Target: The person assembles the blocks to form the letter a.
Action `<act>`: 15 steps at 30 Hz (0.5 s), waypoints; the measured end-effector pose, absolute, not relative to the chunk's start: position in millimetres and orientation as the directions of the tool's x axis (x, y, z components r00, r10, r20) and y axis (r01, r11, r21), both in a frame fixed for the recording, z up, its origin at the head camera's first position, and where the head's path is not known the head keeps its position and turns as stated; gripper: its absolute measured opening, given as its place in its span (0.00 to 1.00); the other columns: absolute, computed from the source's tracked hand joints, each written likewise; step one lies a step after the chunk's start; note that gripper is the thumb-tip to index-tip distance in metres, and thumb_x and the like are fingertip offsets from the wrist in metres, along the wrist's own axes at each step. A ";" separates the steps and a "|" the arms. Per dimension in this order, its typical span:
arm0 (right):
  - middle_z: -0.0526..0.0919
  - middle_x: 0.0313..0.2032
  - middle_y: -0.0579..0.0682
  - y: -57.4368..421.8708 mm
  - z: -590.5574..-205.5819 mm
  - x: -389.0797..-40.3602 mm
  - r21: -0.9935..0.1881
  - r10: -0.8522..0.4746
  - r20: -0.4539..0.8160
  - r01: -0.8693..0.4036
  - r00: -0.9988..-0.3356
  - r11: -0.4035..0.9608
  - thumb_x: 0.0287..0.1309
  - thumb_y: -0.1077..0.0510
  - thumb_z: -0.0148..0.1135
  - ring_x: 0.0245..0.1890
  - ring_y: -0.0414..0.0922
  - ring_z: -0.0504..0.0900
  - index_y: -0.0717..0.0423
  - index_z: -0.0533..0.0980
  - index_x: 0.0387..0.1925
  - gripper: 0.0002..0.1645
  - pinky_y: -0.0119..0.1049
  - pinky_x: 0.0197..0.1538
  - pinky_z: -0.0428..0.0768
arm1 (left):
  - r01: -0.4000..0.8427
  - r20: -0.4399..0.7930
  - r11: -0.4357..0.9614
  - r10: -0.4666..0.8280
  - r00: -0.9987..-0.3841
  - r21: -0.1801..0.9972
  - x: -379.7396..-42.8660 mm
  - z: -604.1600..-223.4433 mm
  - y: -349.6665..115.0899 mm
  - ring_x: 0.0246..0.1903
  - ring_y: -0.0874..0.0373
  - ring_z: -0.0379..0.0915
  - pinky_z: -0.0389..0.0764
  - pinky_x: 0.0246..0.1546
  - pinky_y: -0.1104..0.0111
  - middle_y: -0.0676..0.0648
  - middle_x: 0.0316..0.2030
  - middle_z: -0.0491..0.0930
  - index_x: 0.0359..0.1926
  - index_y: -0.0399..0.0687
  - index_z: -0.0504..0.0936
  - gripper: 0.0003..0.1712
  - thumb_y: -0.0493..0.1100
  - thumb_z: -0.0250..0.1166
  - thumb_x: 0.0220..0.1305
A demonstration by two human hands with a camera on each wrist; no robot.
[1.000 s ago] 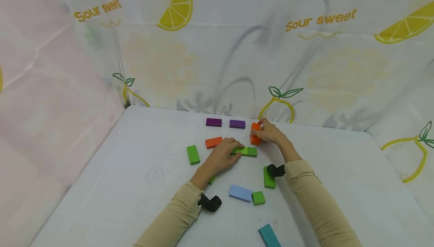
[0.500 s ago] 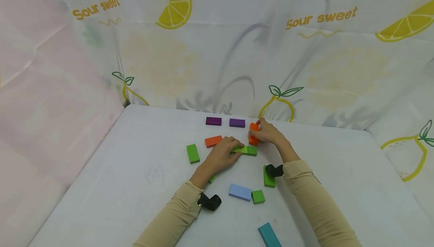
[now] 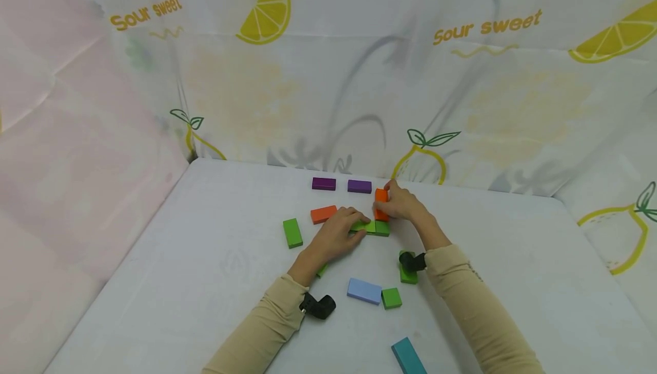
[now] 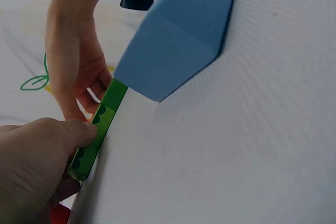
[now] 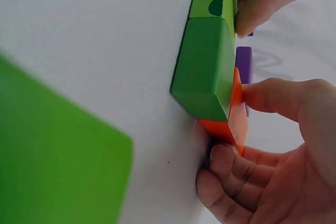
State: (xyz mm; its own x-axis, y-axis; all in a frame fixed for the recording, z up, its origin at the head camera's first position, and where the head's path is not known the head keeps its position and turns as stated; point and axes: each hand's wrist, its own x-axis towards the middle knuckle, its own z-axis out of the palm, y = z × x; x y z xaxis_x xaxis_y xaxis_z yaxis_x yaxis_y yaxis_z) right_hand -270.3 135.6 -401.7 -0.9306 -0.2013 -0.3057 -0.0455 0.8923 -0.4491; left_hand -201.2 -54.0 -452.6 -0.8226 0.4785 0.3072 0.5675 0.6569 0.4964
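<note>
the hands point(image 3: 403, 203) grip a patterned green block point(image 5: 203, 1) and an orange block point(image 3: 380, 197).

Tan sleeves point(image 3: 269, 320), black wrist cameras point(image 3: 320, 307)

I'm viewing a cloth-screened work nook | home or lab unclear | lemon-printed "Sour sweet" cloth point(image 3: 328, 77) is spanning the upper frame | pinkish cloth point(image 3: 56, 191) is covering the left | white table point(image 3: 179, 265) is filling the lower frame

Hands point(image 3: 335, 234) in high head, close wrist views
</note>
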 end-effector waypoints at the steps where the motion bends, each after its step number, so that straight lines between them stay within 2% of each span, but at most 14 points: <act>1: 0.78 0.45 0.60 135.2 -401.3 -269.7 -0.447 -0.200 -0.305 -0.045 -0.931 0.893 0.58 0.43 0.55 0.40 0.52 0.76 0.61 0.58 0.61 0.37 0.42 0.43 0.73 | 0.568 0.307 0.657 0.479 -0.822 0.497 -201.2 -452.7 -53.8 0.45 0.58 0.72 0.75 0.49 0.68 0.52 0.45 0.80 0.47 0.51 0.82 0.13 0.43 0.64 0.62; 15: 0.78 0.47 0.62 135.2 -404.3 -268.2 -0.416 -0.207 -0.302 -0.066 -0.931 0.907 0.59 0.42 0.54 0.39 0.52 0.77 0.61 0.57 0.62 0.39 0.43 0.43 0.75 | 0.561 0.311 0.652 0.469 -0.827 0.510 -199.8 -450.9 -52.7 0.46 0.57 0.73 0.76 0.50 0.67 0.51 0.44 0.80 0.47 0.50 0.82 0.12 0.43 0.65 0.61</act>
State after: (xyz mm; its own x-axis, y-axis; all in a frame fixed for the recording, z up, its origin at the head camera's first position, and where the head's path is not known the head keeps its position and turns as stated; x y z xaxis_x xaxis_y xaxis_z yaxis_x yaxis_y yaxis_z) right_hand -268.2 135.2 -404.3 -0.9306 -0.2066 -0.3022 -0.0662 0.9069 -0.4162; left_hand -199.8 -52.7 -450.9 -0.8268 0.4685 0.3112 0.5613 0.6521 0.5096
